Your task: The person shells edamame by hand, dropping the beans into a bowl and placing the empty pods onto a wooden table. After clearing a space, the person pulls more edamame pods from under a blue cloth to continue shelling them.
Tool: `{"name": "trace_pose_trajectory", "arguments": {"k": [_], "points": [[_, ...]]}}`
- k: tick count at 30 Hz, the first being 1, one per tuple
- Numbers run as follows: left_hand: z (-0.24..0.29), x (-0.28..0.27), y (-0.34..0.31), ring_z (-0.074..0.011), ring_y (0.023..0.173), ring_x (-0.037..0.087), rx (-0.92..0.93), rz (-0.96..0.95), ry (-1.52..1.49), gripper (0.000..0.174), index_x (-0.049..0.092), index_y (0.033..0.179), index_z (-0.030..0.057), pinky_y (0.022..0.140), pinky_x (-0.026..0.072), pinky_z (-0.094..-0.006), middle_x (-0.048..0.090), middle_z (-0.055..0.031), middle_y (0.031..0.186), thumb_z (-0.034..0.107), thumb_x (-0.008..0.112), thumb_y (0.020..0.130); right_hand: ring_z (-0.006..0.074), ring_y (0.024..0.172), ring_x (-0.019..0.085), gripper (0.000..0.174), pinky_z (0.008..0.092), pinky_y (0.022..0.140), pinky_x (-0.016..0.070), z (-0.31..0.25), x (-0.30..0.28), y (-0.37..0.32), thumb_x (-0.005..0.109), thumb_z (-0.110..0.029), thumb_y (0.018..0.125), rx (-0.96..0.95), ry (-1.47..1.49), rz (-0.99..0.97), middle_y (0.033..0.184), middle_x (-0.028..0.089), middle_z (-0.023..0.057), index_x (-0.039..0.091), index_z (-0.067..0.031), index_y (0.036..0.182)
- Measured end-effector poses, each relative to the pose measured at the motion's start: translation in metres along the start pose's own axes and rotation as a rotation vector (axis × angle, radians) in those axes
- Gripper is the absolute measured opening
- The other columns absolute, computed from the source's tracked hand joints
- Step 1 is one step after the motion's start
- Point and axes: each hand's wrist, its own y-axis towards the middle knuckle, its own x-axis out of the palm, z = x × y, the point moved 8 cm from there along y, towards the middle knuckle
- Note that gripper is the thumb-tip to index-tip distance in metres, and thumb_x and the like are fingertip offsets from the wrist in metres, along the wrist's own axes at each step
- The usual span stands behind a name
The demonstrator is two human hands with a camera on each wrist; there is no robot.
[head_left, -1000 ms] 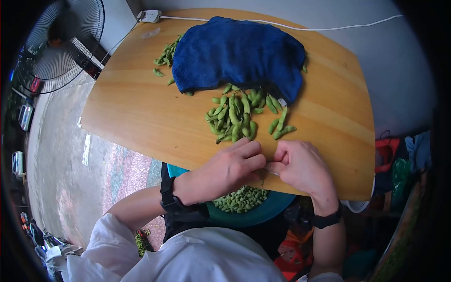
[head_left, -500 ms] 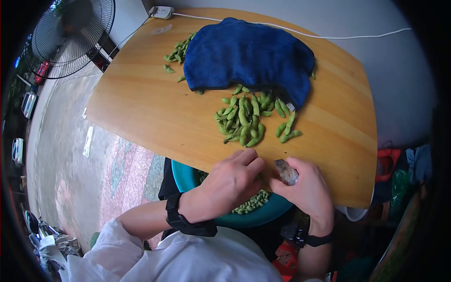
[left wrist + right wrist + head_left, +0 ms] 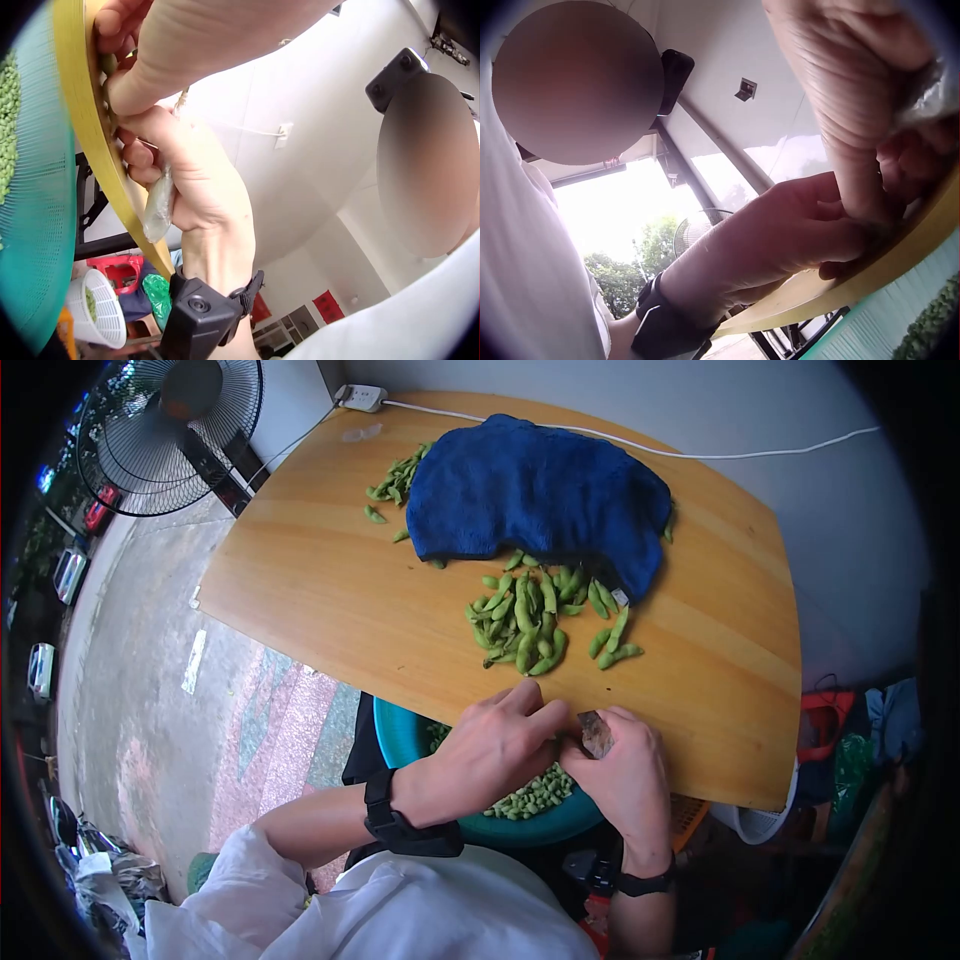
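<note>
My left hand (image 3: 500,747) and right hand (image 3: 628,772) meet at the table's near edge, fingers bent. In the left wrist view, a green pod (image 3: 109,64) shows between the left hand's (image 3: 199,41) fingers. My right hand (image 3: 214,187) grips a clear plastic-wrapped piece (image 3: 159,208), its dark end (image 3: 596,733) up in the head view. Fingertips are partly hidden. Beyond the hands lies a heap of green pods (image 3: 525,622). Below the edge, a teal basin (image 3: 400,738) holds loose green beans (image 3: 530,798). The right wrist view shows both hands close together.
A blue cloth (image 3: 535,490) covers part of the table (image 3: 320,585), with more pods (image 3: 398,480) beside it. A power strip (image 3: 361,398) and white cable lie along the back. A fan (image 3: 175,435) stands left; a white basket (image 3: 96,309) is below the table.
My right hand has moved left against the left hand since half a second ago, carrying the plastic-wrapped piece, which was barely visible a second ago. The head view has shifted slightly.
</note>
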Motion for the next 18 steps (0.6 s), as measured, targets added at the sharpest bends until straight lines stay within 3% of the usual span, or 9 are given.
{"name": "trace_pose_trajectory", "arguments": {"k": [4, 6, 10, 13, 16, 18], "points": [[0.002, -0.004, -0.009, -0.035, 0.081, 0.065, 0.053, 0.068, -0.005, 0.034, 0.063, 0.108, 0.0059, 0.066, 0.0546, -0.043, 0.058, -0.0129, 0.096, 0.002, 0.077, 0.077, 0.0273, 0.072, 0.07, 0.021, 0.0374, 0.069, 0.0541, -0.001, 0.0, 0.0, 0.078, -0.011, 0.078, -0.02, -0.009, 0.014, 0.081, 0.069, 0.0174, 0.069, 0.0043, 0.089], [-0.001, -0.004, -0.015, -0.0337, 0.08, 0.065, 0.075, 0.093, 0.005, 0.034, 0.063, 0.108, 0.0061, 0.066, 0.0547, -0.0422, 0.058, -0.0119, 0.096, 0.002, 0.077, 0.077, 0.0413, 0.081, 0.068, 0.022, 0.0464, 0.072, 0.0546, -0.001, 0.0, -0.001, 0.078, -0.016, 0.08, 0.028, 0.025, -0.007, 0.085, 0.068, 0.0209, 0.069, 0.0027, 0.088], [0.003, -0.003, -0.023, -0.0313, 0.082, 0.062, 0.179, 0.116, 0.022, 0.032, 0.061, 0.106, 0.0055, 0.066, 0.0535, -0.0417, 0.055, -0.0114, 0.095, 0.001, 0.074, 0.078, 0.0411, 0.08, 0.068, 0.02, 0.0461, 0.072, 0.054, 0.005, 0.002, -0.002, 0.077, -0.014, 0.081, 0.069, 0.041, -0.014, 0.086, 0.067, 0.0214, 0.068, 0.0027, 0.088], [0.007, -0.004, -0.028, -0.0317, 0.086, 0.061, 0.208, 0.071, 0.015, 0.027, 0.058, 0.105, 0.0039, 0.068, 0.0534, -0.0417, 0.052, -0.0123, 0.094, 0.003, 0.071, 0.081, 0.041, 0.079, 0.067, 0.018, 0.0458, 0.071, 0.0533, 0.002, -0.003, -0.004, 0.076, -0.012, 0.082, -0.002, 0.036, 0.025, 0.084, 0.067, 0.0213, 0.066, 0.0029, 0.087], [0.011, -0.005, -0.038, -0.032, 0.09, 0.063, 0.223, -0.049, 0.011, 0.027, 0.059, 0.107, 0.0023, 0.071, 0.0554, -0.0412, 0.053, -0.0128, 0.097, 0.004, 0.07, 0.083, 0.0396, 0.077, 0.068, 0.018, 0.0436, 0.07, 0.0532, 0.007, -0.021, -0.018, 0.076, -0.012, 0.082, 0.085, 0.034, 0.005, 0.081, 0.068, 0.0208, 0.067, 0.0024, 0.087], [0.012, -0.005, -0.041, -0.0323, 0.092, 0.063, 0.23, -0.13, 0.012, 0.027, 0.059, 0.109, 0.0013, 0.072, 0.0565, -0.0411, 0.054, -0.0133, 0.099, 0.005, 0.07, 0.084, 0.0367, 0.074, 0.07, 0.017, 0.0409, 0.07, 0.0536, 0.027, -0.043, -0.035, 0.077, -0.012, 0.082, 0.257, -0.018, -0.024, 0.079, 0.07, 0.02, 0.069, 0.0018, 0.087]]}}
